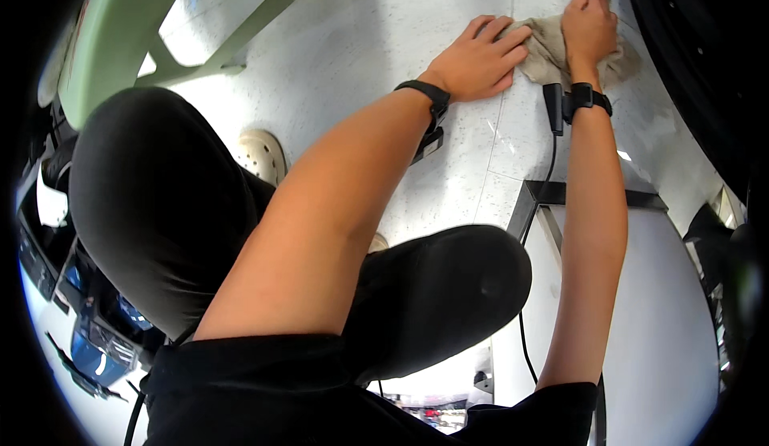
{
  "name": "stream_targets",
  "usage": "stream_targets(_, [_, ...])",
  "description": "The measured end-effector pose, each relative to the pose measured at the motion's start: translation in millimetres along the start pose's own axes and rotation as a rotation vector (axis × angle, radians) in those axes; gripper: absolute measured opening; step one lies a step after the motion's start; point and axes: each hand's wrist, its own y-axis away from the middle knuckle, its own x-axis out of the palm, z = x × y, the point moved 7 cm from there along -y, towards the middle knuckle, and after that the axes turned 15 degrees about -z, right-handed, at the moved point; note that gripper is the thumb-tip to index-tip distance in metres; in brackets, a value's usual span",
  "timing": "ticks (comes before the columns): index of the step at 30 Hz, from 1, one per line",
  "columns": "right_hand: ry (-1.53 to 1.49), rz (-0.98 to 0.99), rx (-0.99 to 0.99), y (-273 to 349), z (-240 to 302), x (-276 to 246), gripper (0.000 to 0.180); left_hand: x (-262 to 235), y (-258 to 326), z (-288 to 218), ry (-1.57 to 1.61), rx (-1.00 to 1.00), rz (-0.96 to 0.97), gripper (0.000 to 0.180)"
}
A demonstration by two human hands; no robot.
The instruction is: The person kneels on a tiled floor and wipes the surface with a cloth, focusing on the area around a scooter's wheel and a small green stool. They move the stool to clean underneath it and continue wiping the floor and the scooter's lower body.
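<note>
A crumpled grey-beige cloth point(546, 48) lies on the pale speckled floor at the upper right. My right hand point(591, 31) is closed on it, with a bit of fabric showing past the fingers and more spread beneath the wrist. Palm down on the floor, my left hand point(479, 60) has its fingers apart, and the fingertips touch the cloth's left edge. Each wrist wears a black band. By the right one is a small black box point(553, 109) with a cable running back along the forearm. The fabric under my right palm is hidden.
At the upper left stands a light green plastic stool point(120, 37). A white panel with a dark frame point(657, 286) is on the right, under my right forearm. A large black curved object point(681, 53) borders the floor at far right. My bent knees and a cream clog point(262, 156) are below.
</note>
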Motion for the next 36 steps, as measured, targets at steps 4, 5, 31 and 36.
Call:
stream_targets(4, [-0.01, 0.249, 0.169, 0.1, 17.3, -24.4, 0.042, -1.1, 0.0, 0.1, 0.072, -0.015, 0.068, 0.033])
stream_targets(5, [0.019, 0.264, 0.225, 5.1, 13.5, -28.2, 0.043, -1.5, -0.9, 0.0, 0.08, -0.007, 0.091, 0.033])
stream_targets(31, [0.298, -0.043, 0.872, 235.4, 110.8, -259.4, 0.05, -58.1, -8.4, -121.0, 0.093, 0.955, 1.343, 0.056])
stream_targets(36, [0.286, -0.021, 0.745, 254.3, 142.9, -278.0, 0.05, -79.2, 82.9, -100.7, 0.14, 1.207, 1.406, 0.062])
